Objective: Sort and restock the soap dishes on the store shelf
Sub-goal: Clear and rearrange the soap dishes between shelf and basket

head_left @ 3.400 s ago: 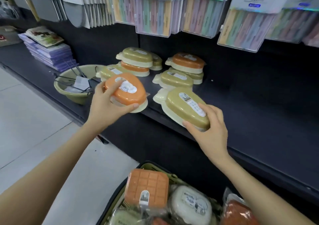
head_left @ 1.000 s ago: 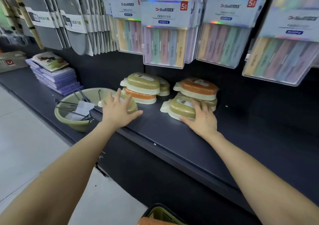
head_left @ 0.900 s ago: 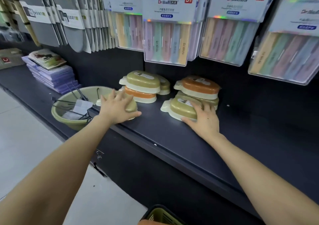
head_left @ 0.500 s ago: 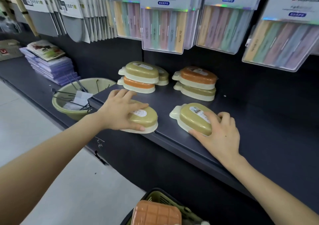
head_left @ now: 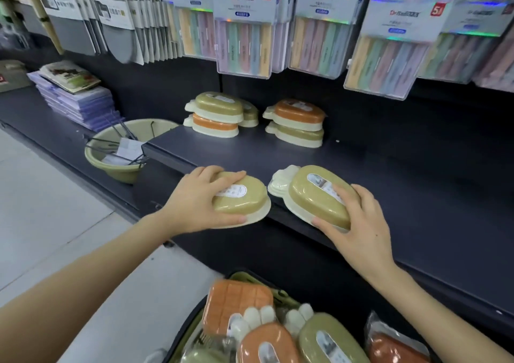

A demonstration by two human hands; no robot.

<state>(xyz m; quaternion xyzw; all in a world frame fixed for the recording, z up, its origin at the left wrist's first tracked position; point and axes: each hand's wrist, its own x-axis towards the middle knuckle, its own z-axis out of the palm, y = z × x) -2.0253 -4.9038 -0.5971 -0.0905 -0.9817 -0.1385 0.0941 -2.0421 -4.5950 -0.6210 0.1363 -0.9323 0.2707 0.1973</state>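
Though rigid and probably light, each olive soap dish [head_left: 240,198] was clasped across its lid: left hand [head_left: 194,200], right hand [head_left: 358,223].

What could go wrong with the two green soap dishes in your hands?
The left green dish hangs past the shelf's front edge; if the left hand slips, it would probably fall toward the basket below. The right green dish, gripped by the right hand, sits close to that edge too. The back stacks mix orange and green, so a dish could end up on the wrong one.
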